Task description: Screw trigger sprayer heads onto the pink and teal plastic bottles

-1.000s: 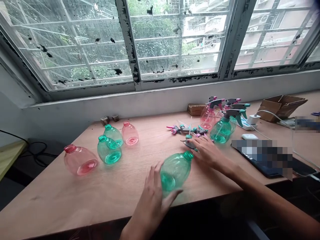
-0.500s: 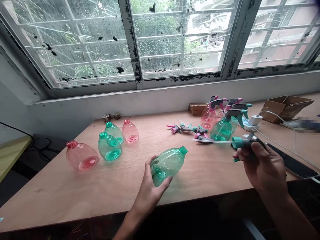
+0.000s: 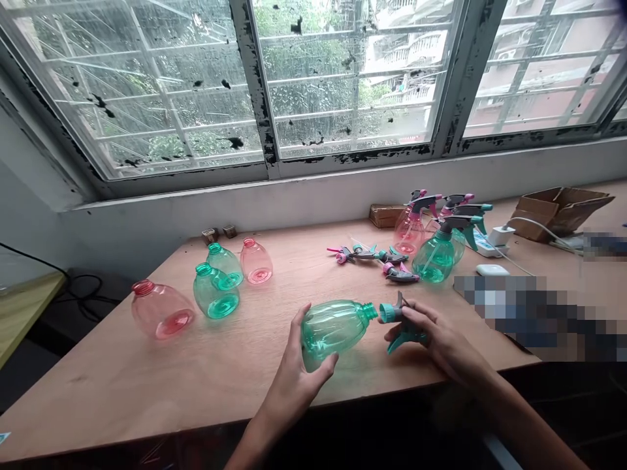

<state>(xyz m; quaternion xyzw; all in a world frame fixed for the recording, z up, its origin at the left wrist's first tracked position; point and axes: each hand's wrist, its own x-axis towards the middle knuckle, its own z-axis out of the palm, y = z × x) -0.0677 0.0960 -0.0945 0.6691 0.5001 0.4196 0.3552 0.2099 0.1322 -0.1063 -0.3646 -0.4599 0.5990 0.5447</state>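
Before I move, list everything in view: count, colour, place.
Held bottle: 1, green, front centre
Held spray top: 1, grey and green, facing its neck
Open bottles: 4, two pink, two green, left
Loose spray tops: several, grey with pink or green, centre
Topped spray bottles: at least 4, pink and green, right of centre
Brown block: 1, brown, back
Small blocks: 2, dark, back left
Cardboard box: 1, brown, back right
Charger plug: 1, white, right
Small case: 1, white, right
Table: 1, pale wood, foreground
Window: 1, grey frame, back
Cables: several, black, far left
Pixelated area: unreadable, right
Left hand: 1, bare, around held bottle
Right hand: 1, bare, on held spray top
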